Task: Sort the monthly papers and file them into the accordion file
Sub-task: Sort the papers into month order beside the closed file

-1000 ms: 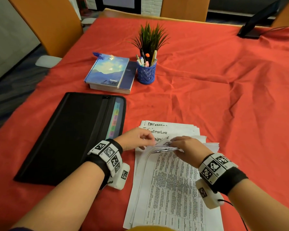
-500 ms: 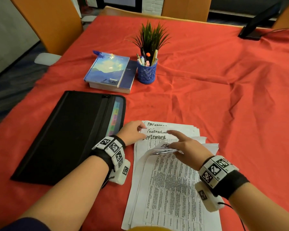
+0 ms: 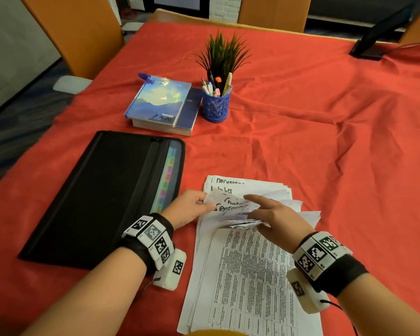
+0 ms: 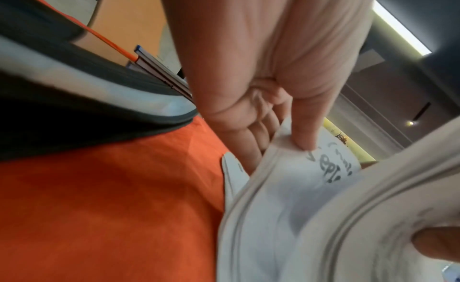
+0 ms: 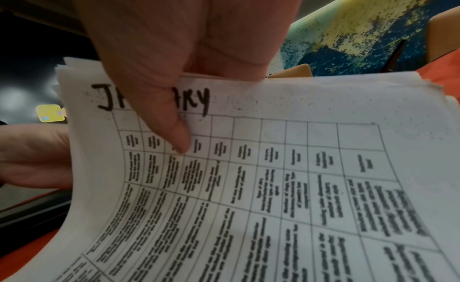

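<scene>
A stack of white monthly papers (image 3: pixel 247 275) lies on the red cloth near the front edge, its far ends fanned with handwritten month names. My left hand (image 3: pixel 197 204) pinches the left corner of a few raised sheets headed September (image 3: pixel 230 207); in the left wrist view its thumb and fingers (image 4: pixel 281 148) clamp those sheets (image 4: pixel 331 168). My right hand (image 3: pixel 264 214) holds a lifted bundle of upper sheets, index finger stretched out. The right wrist view shows its thumb (image 5: pixel 179 128) pressed on a sheet headed January (image 5: pixel 273 168). The black accordion file (image 3: pixel 102 195) lies flat to the left, coloured tabs (image 3: pixel 167 178) showing.
Two stacked books (image 3: pixel 163 105) and a blue pen cup (image 3: pixel 216 106) with a small green plant (image 3: pixel 223 54) behind it stand beyond the file. Orange chairs (image 3: pixel 78 32) ring the table. A dark stand (image 3: pixel 374 42) sits far right. Bare red cloth (image 3: pixel 325 141) spreads right.
My left hand has taken hold of the September sheets' corner and raised them, uncovering an October heading below. My right hand keeps its bundle lifted, index finger now extended.
</scene>
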